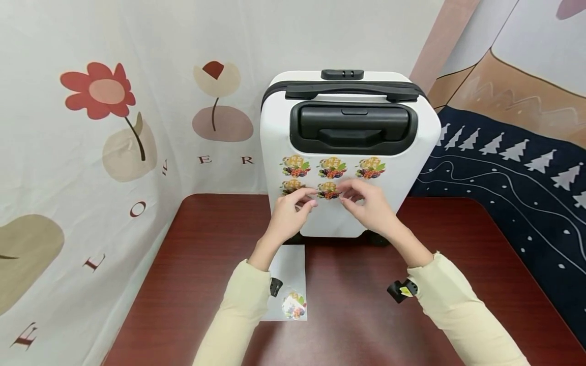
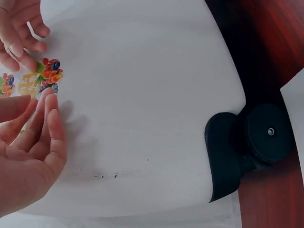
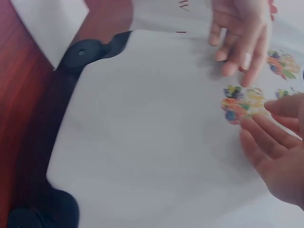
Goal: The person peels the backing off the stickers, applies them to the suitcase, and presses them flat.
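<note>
A white suitcase (image 1: 339, 218) stands upright, with round fruit-print stickers on its front. My left hand (image 1: 289, 211) is at the left edge of the middle sticker (image 1: 328, 190) in the lower row, fingers loosely bent and thumb apart from them. On that sticker's right edge, the fingertips of my right hand (image 1: 368, 203) touch or nearly touch it. In the right wrist view, the right hand (image 3: 280, 147) reaches the sticker (image 3: 241, 103), which looks flat against the shell. Fingers partly cover its edges.
A white backing sheet (image 1: 288, 269) with one sticker (image 1: 294, 305) lies on the dark red table (image 1: 357, 305), under the left forearm. Three stickers make the upper row; another (image 1: 291, 186) sits left of the middle one. Printed cloth (image 1: 160, 101) hangs behind.
</note>
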`<state>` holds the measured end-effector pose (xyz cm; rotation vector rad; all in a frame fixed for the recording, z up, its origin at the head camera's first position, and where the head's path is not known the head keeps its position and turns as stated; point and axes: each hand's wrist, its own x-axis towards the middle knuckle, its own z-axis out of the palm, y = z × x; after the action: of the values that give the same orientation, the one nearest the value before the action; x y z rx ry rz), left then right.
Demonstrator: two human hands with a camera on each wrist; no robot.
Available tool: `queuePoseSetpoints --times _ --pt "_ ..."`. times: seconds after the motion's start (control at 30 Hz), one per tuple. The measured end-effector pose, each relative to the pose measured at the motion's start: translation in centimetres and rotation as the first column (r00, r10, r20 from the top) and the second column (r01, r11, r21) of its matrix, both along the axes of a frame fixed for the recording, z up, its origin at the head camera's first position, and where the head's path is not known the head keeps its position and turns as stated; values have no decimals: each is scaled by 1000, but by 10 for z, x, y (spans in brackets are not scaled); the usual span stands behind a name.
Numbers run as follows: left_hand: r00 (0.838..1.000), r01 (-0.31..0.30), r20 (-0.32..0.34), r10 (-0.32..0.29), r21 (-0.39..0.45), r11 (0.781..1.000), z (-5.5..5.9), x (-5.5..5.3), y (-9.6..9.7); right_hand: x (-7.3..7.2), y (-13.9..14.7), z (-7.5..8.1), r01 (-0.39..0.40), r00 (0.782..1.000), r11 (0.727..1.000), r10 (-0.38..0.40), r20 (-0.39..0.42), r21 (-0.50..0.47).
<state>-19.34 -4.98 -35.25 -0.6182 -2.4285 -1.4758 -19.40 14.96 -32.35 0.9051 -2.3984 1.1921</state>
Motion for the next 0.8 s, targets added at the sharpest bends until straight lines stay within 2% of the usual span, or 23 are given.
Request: queuePoseSetpoints --times 0.07,0.17,0.3,0.4,0.53,0.8 --pt "1000 20 18 -20 11 1000 1 0 -1 0 2 5 -46 993 999 48 104 -17" --pt "999 42 29 -43 35 999 1 0 -4 -2 5 11 -109 966 993 117 230 -45" --pt "997 68 30 -70 66 995 2 0 -6 -6 8 16 -147 929 985 170 328 -93" --pt "996 81 34 -84 81 993 1 -1 -6 -7 10 16 -155 913 981 186 362 -115" --pt "994 87 60 -93 92 992 1 -1 -7 -7 12 11 -170 905 979 201 375 -113" --pt "989 96 105 -108 110 989 1 0 -7 -6 20 -3 -161 889 986 164 428 -42"
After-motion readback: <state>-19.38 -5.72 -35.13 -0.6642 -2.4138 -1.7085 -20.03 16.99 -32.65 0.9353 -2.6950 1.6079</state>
